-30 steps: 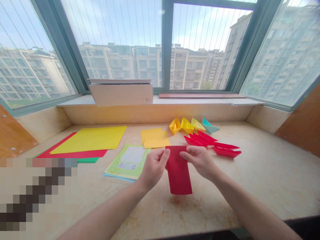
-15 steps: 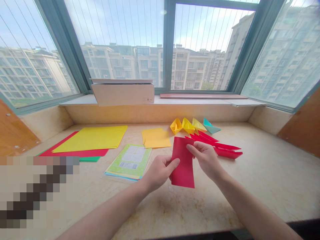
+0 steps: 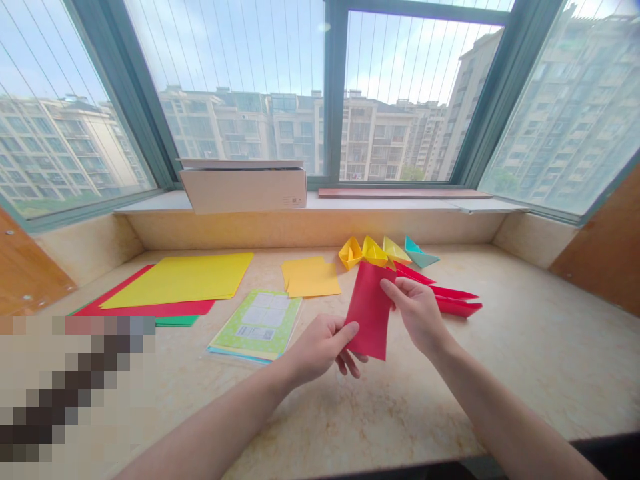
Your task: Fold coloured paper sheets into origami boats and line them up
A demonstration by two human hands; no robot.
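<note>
A red paper rectangle is held up off the counter between both hands, tilted slightly. My left hand pinches its lower left edge, thumb on the front and fingers behind, some showing below. My right hand grips the upper right edge between thumb and fingers. Behind the right hand lie red folded paper boats, partly hidden by the paper and hand. Farther back stand yellow paper boats and a teal paper boat in a row.
To the left lie large yellow sheets over red and green ones. Small orange-yellow sheets and a green-patterned paper pack lie nearer the middle. A white box stands on the window ledge. A pixelated patch covers the lower left.
The red paper has been raised a little and turned, its top leaning to the right. Left-hand fingers now show below it. The view has shifted slightly.
</note>
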